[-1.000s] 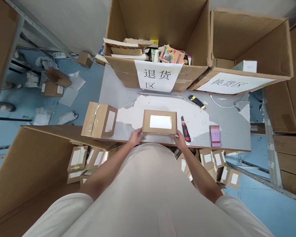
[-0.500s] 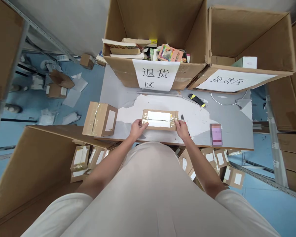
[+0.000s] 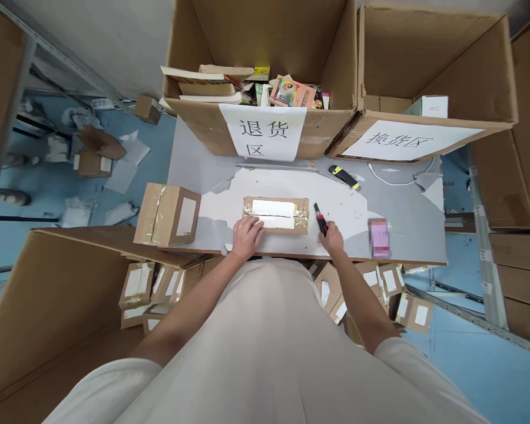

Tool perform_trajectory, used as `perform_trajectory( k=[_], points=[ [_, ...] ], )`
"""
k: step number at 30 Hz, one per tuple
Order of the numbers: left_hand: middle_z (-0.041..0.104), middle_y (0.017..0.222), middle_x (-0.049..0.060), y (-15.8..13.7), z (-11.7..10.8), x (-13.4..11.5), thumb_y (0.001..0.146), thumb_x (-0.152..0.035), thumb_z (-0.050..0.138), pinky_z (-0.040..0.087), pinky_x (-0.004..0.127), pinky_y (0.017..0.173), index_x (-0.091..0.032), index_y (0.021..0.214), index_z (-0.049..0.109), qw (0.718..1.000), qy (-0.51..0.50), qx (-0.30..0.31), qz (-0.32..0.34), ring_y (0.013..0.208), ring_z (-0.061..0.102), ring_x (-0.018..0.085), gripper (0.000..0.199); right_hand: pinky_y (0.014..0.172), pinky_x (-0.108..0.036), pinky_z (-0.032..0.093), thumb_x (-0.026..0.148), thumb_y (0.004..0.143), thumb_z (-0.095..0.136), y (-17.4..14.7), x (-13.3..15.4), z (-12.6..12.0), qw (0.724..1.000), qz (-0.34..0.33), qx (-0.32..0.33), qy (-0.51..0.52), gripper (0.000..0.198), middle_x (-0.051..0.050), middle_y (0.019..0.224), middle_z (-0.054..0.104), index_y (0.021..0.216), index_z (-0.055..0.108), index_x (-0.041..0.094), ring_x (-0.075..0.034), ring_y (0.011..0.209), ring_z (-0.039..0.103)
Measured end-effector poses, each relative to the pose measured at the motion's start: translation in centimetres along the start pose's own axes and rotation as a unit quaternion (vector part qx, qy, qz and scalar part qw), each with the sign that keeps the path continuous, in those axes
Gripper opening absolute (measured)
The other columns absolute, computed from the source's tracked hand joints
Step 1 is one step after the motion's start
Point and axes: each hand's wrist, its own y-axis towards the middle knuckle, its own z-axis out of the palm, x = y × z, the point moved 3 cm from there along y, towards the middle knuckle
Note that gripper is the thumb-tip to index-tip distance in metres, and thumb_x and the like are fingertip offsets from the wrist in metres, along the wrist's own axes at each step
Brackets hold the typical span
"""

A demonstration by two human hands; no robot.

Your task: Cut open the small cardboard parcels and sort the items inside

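Observation:
A taped cardboard box (image 3: 301,224) with white labels on its top lies on the worktable in front of me. My left hand (image 3: 246,237) grips its near left corner, fingers bent over the top edge. To the right of the box, my right hand (image 3: 333,238) is closed around the lower end of a red and black utility knife (image 3: 320,221). The knife's tip points away from me, and a small gap separates it from the box. My palm hides part of the handle.
Another taped box (image 3: 159,215) stands at the table's left. A black and yellow cutter (image 3: 344,176) and a blurred pink item (image 3: 380,238) lie to the right. Behind are two large cartons with paper signs, one holding books (image 3: 291,91). An open carton (image 3: 70,282) stands lower left.
My right hand has left the box's right end and taken hold of the utility knife on the table. My left hand has shifted along the box's near left corner. The view has moved slightly.

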Motion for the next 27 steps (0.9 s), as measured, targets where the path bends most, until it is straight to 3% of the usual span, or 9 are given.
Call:
perform_trajectory(
  k=[3,6,10,13,16,21,27],
  points=[
    [0.062,0.121,0.013,-0.3,0.9,-0.1,0.09,-0.036,0.051,0.036,0.047,0.105,-0.022,0.11,0.064,0.999,-0.022,0.029,0.0,0.123,0.051,0.028,0.027,0.091,-0.045,0.045,0.023,0.086,0.038,-0.4,1.3,-3.1,0.993,-0.061,-0.053,0.09,0.05,-0.019,0.124,0.054,0.135,0.036,0.012,-0.028,0.109,0.054],
    [0.061,0.124,0.014,-0.4,1.5,0.1,0.092,-0.037,0.048,0.032,0.05,0.108,-0.022,0.113,0.063,0.999,-0.035,0.03,-0.026,0.126,0.049,0.028,0.03,0.096,-0.044,0.043,0.021,0.09,0.03,-1.1,5.0,-6.5,0.976,-0.175,-0.073,0.109,0.054,-0.015,0.134,0.05,0.144,0.028,0.016,-0.026,0.117,0.051],
    [0.061,0.125,0.014,-0.6,1.8,0.2,0.092,-0.038,0.048,0.033,0.05,0.108,-0.022,0.113,0.063,0.999,-0.027,0.015,-0.027,0.126,0.05,0.027,0.031,0.089,-0.037,0.046,0.026,0.095,0.032,-1.8,12.5,-7.7,0.921,-0.384,0.05,-0.031,0.057,-0.01,0.133,0.052,0.151,0.022,0.026,-0.025,0.113,0.053],
    [0.061,0.126,0.014,-0.6,1.8,0.2,0.091,-0.038,0.048,0.032,0.049,0.109,-0.022,0.114,0.063,0.999,-0.022,0.017,-0.026,0.127,0.049,0.027,0.031,0.076,-0.029,0.046,0.024,0.096,0.034,-1.8,16.4,-6.4,0.862,-0.464,0.127,-0.161,0.056,-0.008,0.116,0.059,0.15,0.024,0.033,-0.022,0.097,0.059],
    [0.061,0.126,0.013,-0.4,1.8,0.3,0.091,-0.038,0.049,0.033,0.049,0.108,-0.022,0.112,0.064,0.999,-0.026,0.029,-0.025,0.126,0.05,0.026,0.03,0.071,-0.027,0.043,0.017,0.095,0.036,-1.6,18.3,-5.4,0.824,-0.497,0.14,-0.233,0.06,-0.007,0.111,0.059,0.149,0.024,0.038,-0.02,0.091,0.06],
    [0.061,0.124,0.014,-0.1,1.6,0.7,0.091,-0.038,0.05,0.036,0.049,0.105,-0.021,0.11,0.064,0.999,-0.026,0.028,0.004,0.124,0.051,0.027,0.029,0.069,-0.029,0.043,0.01,0.092,0.035,-1.9,19.3,-5.7,0.795,-0.517,0.125,-0.293,0.065,-0.008,0.111,0.059,0.149,0.023,0.039,-0.021,0.092,0.061],
    [0.061,0.122,0.014,0.2,1.7,1.4,0.092,-0.034,0.049,0.04,0.05,0.101,-0.023,0.114,0.063,0.997,-0.052,0.037,0.038,0.123,0.051,0.028,0.028,0.078,-0.033,0.044,0.007,0.09,0.038,-1.9,20.1,-6.4,0.796,-0.508,0.136,-0.299,0.069,-0.009,0.115,0.059,0.149,0.025,0.039,-0.021,0.091,0.062]
  ],
)
